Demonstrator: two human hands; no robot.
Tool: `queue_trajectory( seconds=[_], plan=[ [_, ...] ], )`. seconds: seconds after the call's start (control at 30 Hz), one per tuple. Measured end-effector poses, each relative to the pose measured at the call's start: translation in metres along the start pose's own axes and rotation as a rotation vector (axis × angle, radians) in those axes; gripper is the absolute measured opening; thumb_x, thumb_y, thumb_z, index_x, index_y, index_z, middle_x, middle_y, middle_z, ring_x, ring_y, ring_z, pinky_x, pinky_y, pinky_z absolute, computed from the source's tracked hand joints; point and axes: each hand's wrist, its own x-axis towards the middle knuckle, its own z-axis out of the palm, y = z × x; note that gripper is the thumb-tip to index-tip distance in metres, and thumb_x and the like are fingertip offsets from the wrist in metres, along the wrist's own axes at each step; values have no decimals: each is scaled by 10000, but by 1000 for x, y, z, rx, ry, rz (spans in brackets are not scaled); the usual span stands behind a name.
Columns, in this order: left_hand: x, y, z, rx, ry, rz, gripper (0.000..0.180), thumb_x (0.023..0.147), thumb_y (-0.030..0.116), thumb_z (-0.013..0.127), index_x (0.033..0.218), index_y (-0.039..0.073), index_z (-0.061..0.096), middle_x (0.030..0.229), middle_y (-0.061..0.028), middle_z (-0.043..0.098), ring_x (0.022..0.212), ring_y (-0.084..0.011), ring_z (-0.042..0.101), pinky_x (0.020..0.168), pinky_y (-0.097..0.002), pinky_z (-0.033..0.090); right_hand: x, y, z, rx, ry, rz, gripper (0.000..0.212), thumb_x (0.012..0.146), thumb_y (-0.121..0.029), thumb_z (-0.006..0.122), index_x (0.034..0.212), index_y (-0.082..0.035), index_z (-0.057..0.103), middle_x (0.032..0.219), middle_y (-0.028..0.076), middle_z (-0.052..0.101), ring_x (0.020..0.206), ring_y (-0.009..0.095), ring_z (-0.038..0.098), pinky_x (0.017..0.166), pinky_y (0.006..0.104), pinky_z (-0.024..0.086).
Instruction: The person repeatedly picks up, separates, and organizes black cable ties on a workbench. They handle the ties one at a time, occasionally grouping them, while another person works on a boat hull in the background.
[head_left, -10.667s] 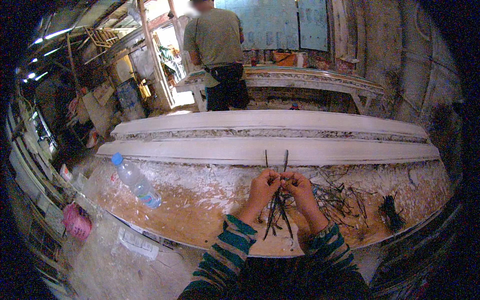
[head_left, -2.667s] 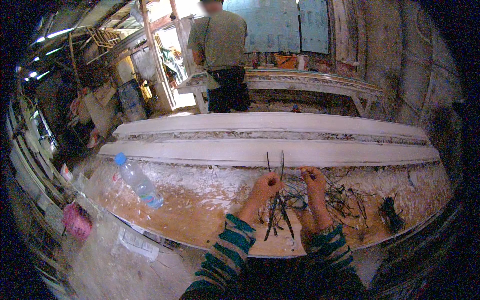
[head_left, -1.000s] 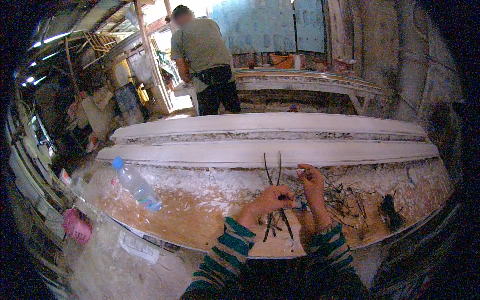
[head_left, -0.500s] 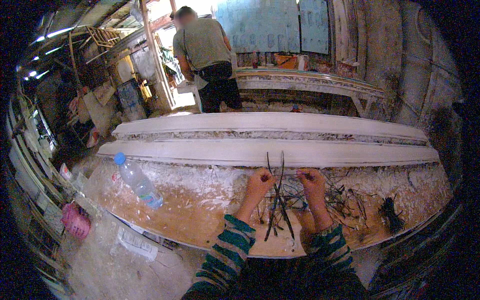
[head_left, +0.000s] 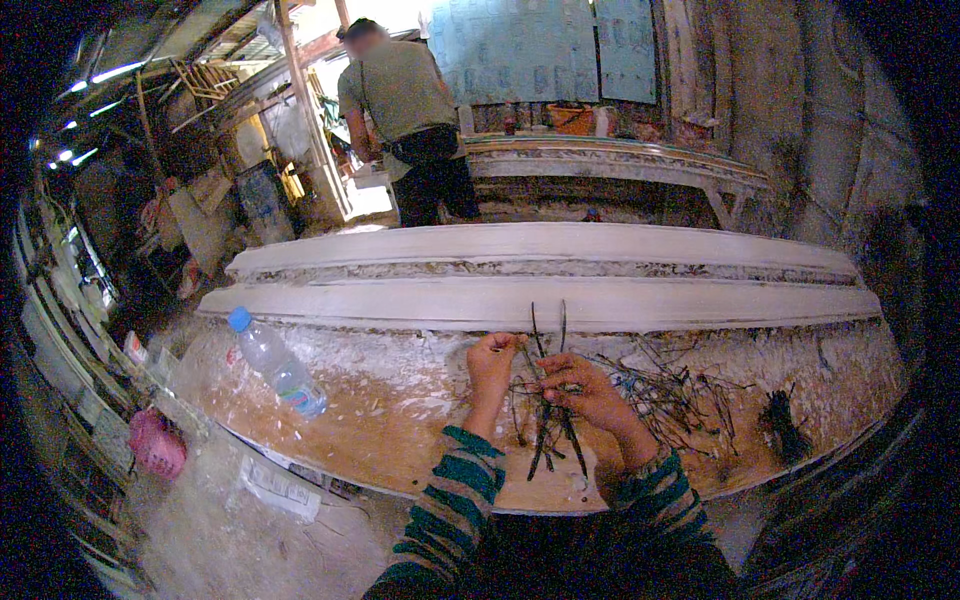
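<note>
My left hand (head_left: pixel 489 367) is closed in a pinch, a thin dark strand showing at its fingertips. Close beside it, my right hand (head_left: pixel 588 395) reaches in from the right with its thumb and fingers brought together, apparently on the same strand. Both hands hover over crossed long dark strips (head_left: pixel 563 425), which lie on the wooden board and poke up past the fingers. A loose tangle of dark strands (head_left: pixel 680 395) spreads right of my right hand. Further right sits a thick dark bundle (head_left: pixel 783 427). What the strands are made of cannot be made out.
Two long white moulding lengths (head_left: pixel 480 300) run across behind my hands. A clear plastic bottle with a blue cap (head_left: pixel 277 362) lies at the left of the stained board (head_left: pixel 380 440). A pink bag (head_left: pixel 157 443) hangs low left. Another person (head_left: pixel 405 110) stands beyond, beside a far bench (head_left: pixel 610 163).
My right hand has moved left to my left hand, closing the space between them. My left hand has shifted slightly left. The person beyond leans a little further left.
</note>
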Motion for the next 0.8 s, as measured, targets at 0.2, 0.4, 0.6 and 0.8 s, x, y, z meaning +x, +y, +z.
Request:
queue_trajectory(
  seconds=[0.2,0.4,0.6,0.8],
  plan=[
    [-8,11,2,-98,-189,4,131,715,145,643,769,25,640,689,-54,615,664,-132,552,641,-255,428,-4,2,-4,40,152,195,133,683,-109,683,780,-51,613,877,50,581,847,166,541,773,298,419],
    [-9,9,6,-55,-412,107,119,703,107,639,803,44,640,751,-63,608,746,-165,568,682,-277,431,-2,20,-9,-83,460,242,141,669,-86,686,739,-28,578,689,29,576,666,124,541,632,247,437],
    [-13,6,16,-69,-641,183,158,664,106,684,800,38,639,778,-64,596,746,-163,557,692,-285,436,0,42,-19,-276,647,162,142,669,-69,673,691,-27,538,652,33,554,620,111,516,597,245,425],
    [-24,15,16,-389,-903,13,164,681,152,697,775,35,630,765,-33,565,757,-142,540,696,-269,430,-4,47,-24,-305,684,173,124,681,-49,638,701,-28,517,633,41,529,601,122,502,574,258,416]
  ],
)
